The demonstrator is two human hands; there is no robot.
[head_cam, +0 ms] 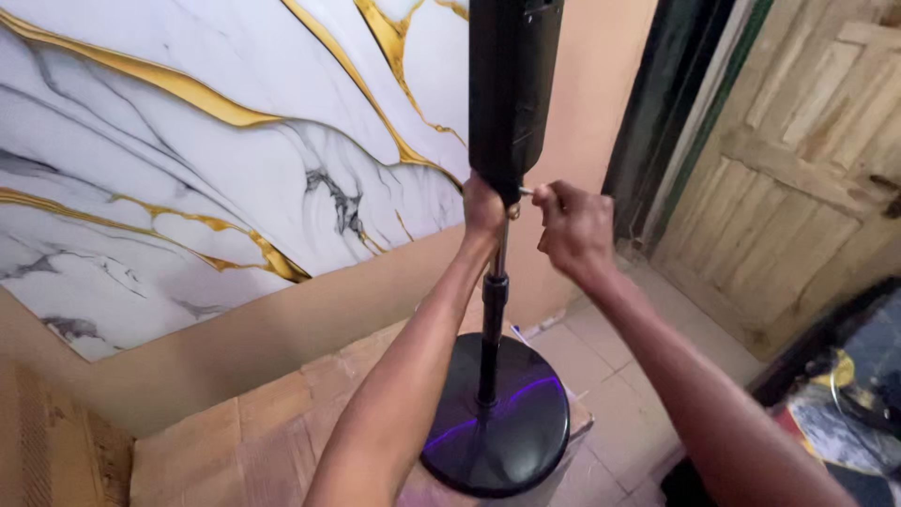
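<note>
I am gripping the fan pole with my left hand just under the black housing, my right hand pinching its small screw; turning it further needs steady support.

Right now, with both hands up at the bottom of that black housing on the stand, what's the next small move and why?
Probably keep turning the small metal screw pinched by the right hand, while the left hand steadies the pole under the black housing; the screw looks only partly in.
</note>
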